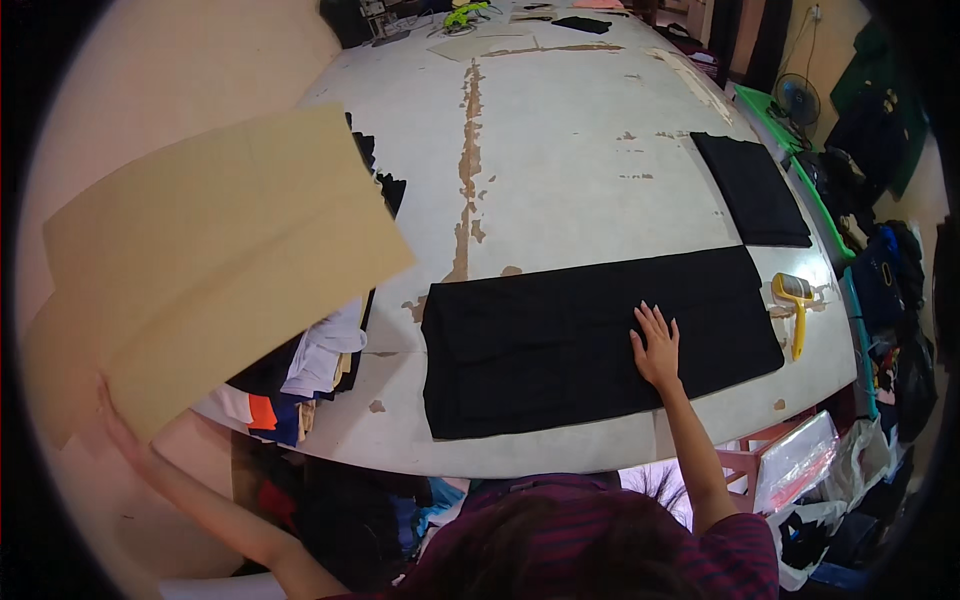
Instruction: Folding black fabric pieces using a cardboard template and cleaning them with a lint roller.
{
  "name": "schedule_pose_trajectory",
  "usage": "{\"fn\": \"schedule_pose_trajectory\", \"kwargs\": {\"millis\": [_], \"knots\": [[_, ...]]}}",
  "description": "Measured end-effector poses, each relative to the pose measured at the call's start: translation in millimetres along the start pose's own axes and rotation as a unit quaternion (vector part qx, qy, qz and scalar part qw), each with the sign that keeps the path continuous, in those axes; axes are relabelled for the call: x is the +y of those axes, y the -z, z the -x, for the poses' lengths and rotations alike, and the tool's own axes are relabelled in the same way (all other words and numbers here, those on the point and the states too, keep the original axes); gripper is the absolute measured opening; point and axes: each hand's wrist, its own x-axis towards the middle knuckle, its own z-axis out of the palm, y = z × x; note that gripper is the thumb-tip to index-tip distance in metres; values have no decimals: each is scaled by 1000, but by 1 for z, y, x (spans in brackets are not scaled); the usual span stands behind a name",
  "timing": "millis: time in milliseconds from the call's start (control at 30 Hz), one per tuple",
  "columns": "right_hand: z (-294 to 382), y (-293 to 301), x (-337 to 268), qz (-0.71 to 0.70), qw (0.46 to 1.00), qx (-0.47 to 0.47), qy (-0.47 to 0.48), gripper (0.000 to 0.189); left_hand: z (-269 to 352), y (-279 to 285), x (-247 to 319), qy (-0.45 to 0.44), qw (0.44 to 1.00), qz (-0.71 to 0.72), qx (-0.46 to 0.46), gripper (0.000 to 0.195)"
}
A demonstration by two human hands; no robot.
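My left hand (114, 412), out at the far left, grips a large sheet of tan paper or card (232, 225) by its lower edge. The sheet is lifted at a tilt over a stack of folded cloth (322, 352) and hides much of it. Palm down, my right hand (658, 349) rests with fingers spread on a long folded piece of black fabric (540, 352). That fabric lies flat along the near side of the worktable (555, 187). Beyond its right end is a smaller folded black cloth (754, 191).
A yellow-handled lint roller (796, 307) lies near the table's right edge. Green-edged bins (821, 202) with dark clothing and a fan (796, 99) line the right side. Plastic bags (862, 465) sit low at right. Bright green cable (465, 16) lies at the far end.
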Motion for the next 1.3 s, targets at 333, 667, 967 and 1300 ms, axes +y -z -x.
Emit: {"fn": "schedule_pose_trajectory", "kwargs": {"millis": [333, 667, 967, 1300], "knots": [[-2, 5, 9, 19, 999, 29, -17, 38, 302, -500, -137, 212, 952, 95, -200, 48], [2, 3, 7, 23, 998, 43, -28, 37, 350, -600, -182, 176, 935, -41, -305, 35], [-6, 8, -1, 7, 999, 21, -32, 36, 319, -607, -229, 154, 936, -19, -315, 34], [-11, 8, -3, -20, 999, 32, 2, 36, 292, -583, -198, 352, 875, 41, -331, 51]]}}
